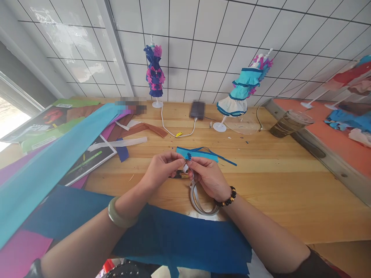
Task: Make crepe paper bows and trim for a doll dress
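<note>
My left hand (162, 170) and my right hand (208, 173) meet over the wooden table, fingertips pinched together. Between them is a small pleated blue piece (188, 156), paper or cloth, held by both hands. A short white strip (186, 168) hangs just below the fingertips. Under my right hand a roll of white tape (197, 206) rests on the table, its loose end running up toward the fingers. Behind the fingertips lies a light blue strip with dark blue edging (199, 153). A black and yellow object (182, 175), partly hidden, lies beneath my hands.
A large dark blue sheet (179, 235) covers the near table edge. Long coloured sheets (60, 150) and a magazine (87, 164) lie at left. Two small dress forms (155, 73) (243, 90) stand at the back beside a dark box with a white cable (197, 110). A cup (291, 122) lies right.
</note>
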Demonstrator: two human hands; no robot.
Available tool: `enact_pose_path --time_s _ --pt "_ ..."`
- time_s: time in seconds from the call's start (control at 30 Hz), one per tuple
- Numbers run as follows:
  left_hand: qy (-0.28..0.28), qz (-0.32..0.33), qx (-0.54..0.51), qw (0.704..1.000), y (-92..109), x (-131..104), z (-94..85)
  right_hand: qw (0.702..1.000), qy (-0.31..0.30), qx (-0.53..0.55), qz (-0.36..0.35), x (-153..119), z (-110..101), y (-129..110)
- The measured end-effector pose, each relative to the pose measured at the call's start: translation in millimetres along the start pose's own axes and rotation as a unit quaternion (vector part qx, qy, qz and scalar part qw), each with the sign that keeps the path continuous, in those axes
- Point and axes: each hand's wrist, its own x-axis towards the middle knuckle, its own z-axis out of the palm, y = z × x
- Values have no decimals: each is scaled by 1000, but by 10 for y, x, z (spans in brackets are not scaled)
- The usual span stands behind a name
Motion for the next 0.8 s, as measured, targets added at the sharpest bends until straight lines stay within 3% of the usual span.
enact_pose_path --time_s 0.27,0.47,0.8 --pt "-47 -46 -86 994 -50 32 -48 1000 11 -27 3 3 4 1" --pt "-51 -39 -130 989 -32 20 -34 999 12 -33 18 -7 25 -30" --pt "-57 -7 -47 997 -99 48 -55 1000 -11 -7 18 5 -5 -11"
